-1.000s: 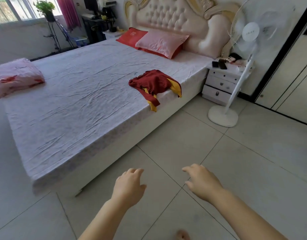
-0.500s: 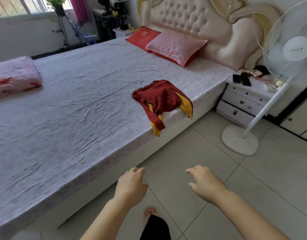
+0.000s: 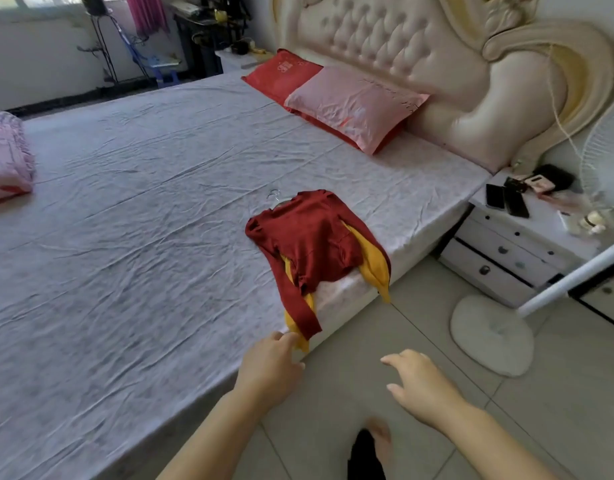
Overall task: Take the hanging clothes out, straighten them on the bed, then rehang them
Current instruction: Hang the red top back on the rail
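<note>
Sweaters (image 3: 312, 240) overhang the bed (image 3: 143, 220) edge; left hand (image 3: 269, 368) beside a dangling cuff (image 3: 309, 323), right hand (image 3: 420, 382) over floor (image 3: 420, 323), grips released.

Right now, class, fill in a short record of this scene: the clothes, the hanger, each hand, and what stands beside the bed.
clothes: red sweater over yellow garment, lying at the bed edge, sleeves hanging off
hanger: metal hook showing at the collar
left hand: open, fingertips by the yellow cuff; contact unclear
right hand: open, above the floor, empty
beside bed: white nightstand, standing fan
</note>
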A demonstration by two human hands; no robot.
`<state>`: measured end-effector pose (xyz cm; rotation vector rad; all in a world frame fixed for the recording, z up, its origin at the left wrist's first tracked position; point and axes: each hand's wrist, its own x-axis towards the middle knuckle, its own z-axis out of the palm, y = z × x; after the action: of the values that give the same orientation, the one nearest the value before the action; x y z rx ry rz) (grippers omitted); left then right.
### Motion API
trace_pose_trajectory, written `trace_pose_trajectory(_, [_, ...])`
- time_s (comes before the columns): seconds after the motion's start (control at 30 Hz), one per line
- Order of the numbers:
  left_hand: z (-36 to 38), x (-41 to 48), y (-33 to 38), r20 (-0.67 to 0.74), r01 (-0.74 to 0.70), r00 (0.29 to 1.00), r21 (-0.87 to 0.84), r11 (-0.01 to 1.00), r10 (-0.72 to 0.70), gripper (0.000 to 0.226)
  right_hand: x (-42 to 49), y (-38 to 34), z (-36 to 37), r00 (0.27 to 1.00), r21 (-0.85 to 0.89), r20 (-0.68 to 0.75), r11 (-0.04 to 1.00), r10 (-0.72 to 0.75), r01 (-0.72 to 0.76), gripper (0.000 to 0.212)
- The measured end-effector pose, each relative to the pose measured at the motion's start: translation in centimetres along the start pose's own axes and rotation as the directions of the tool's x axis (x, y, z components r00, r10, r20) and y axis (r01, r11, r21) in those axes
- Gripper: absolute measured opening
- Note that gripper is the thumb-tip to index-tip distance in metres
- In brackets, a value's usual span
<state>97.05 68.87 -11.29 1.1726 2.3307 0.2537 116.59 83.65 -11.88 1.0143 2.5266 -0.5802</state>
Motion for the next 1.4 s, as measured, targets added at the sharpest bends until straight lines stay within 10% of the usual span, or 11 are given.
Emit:
trace_pose_trajectory(1.03, [-9.8,36.9,1.3,-0.057,0.305,0.946,-0.176,0.936,-0.319,0.051,44.6,3.2,-20.0,0.936,-0.124,0.221,0.944,-0.275,0.307,0.048])
trace_pose_trajectory(1.4, [-9.9,42.3,-2.9,-0.064,0.532,0.807,-0.353,0.77,-0.587,0.047,62.9,-3.0,-19.9,0.824,-0.241,0.407,0.825,-0.393,0.512,0.048])
